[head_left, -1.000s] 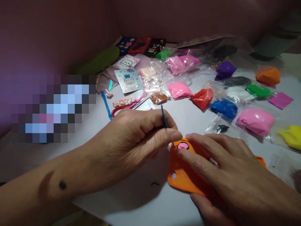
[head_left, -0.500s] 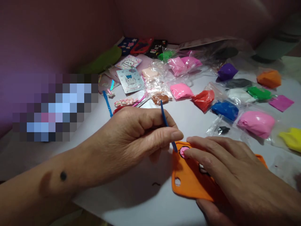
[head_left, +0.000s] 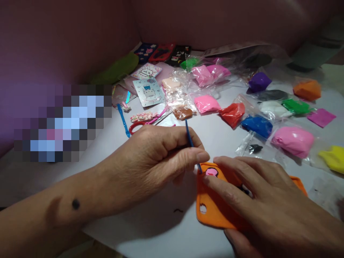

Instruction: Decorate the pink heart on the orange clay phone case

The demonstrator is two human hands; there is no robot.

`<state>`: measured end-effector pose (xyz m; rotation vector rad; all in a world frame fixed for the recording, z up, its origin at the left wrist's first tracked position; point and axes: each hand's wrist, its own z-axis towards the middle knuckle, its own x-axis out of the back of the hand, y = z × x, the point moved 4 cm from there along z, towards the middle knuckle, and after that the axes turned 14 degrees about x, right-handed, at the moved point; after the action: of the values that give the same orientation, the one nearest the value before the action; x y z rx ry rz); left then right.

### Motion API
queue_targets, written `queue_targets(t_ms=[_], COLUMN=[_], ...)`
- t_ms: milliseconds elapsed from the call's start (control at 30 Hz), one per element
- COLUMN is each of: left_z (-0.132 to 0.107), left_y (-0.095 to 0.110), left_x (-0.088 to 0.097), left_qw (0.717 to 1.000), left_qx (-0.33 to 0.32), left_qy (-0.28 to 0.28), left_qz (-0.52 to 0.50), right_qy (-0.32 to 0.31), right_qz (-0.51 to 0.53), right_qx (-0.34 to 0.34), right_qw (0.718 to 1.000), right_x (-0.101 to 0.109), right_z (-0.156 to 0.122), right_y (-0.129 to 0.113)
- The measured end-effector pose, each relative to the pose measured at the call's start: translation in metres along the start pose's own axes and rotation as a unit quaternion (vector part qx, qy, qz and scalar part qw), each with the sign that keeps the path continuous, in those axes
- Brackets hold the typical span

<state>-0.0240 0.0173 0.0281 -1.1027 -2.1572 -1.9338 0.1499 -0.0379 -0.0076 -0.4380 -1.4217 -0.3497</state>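
Observation:
Between its thumb and fingers, my left hand [head_left: 163,156] pinches a thin blue modelling tool [head_left: 189,134], whose lower tip meets the top left corner of an orange phone case [head_left: 215,209]. My right hand [head_left: 268,197] grips that case, thumb below its near edge and fingers across the top. Close to the tool tip and the right index finger lies a pink patch [head_left: 211,172] with a black outline. A dark and white piece shows partly between the right fingers. Much of the case is hidden under this hand.
Bagged lumps of coloured clay, such as a blue lump [head_left: 257,126] and a red lump [head_left: 232,114], lie beyond my hands. Scissors [head_left: 138,127], another blue tool [head_left: 123,120] and picture cards [head_left: 148,92] are at the left. Decorated cases [head_left: 162,52] lie at the back.
My right index finger has moved off the pink patch, down and left onto the orange surface. The blue tool has shifted only slightly in my left hand.

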Motion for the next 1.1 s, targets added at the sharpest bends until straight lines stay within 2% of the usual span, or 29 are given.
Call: queue_targets(t_ms=[467,600,767,933,1100], left_z=[0.0007,0.0006,-0.0002,-0.0001,0.0000], left_y=[0.0008,0.0009,0.0000,0.0009,0.0018], left_x=[0.0007,0.0005,-0.0002,0.0002,0.0006], left_qw=[1.000,1.000,1.000,1.000,1.000], left_qx=[0.008,0.005,0.007,0.006,0.010], left_qy=[-0.004,0.000,-0.002,0.000,-0.002], left_qz=[0.004,0.002,-0.008,-0.007,-0.013], right_qy=[0.057,0.028,0.056,0.019,0.029], right_qz=[-0.040,-0.035,-0.050,-0.041,-0.055], right_qx=[0.026,0.024,0.021,0.024,0.032], right_qw=[0.997,0.999,0.997,0.999,0.998], right_x=[-0.0025,-0.0046,-0.0074,-0.0053,-0.0028], right_z=[0.0028,0.0016,-0.0026,-0.0019,-0.0005], right_y=[0.0005,0.0010,0.0007,-0.0007,-0.0002])
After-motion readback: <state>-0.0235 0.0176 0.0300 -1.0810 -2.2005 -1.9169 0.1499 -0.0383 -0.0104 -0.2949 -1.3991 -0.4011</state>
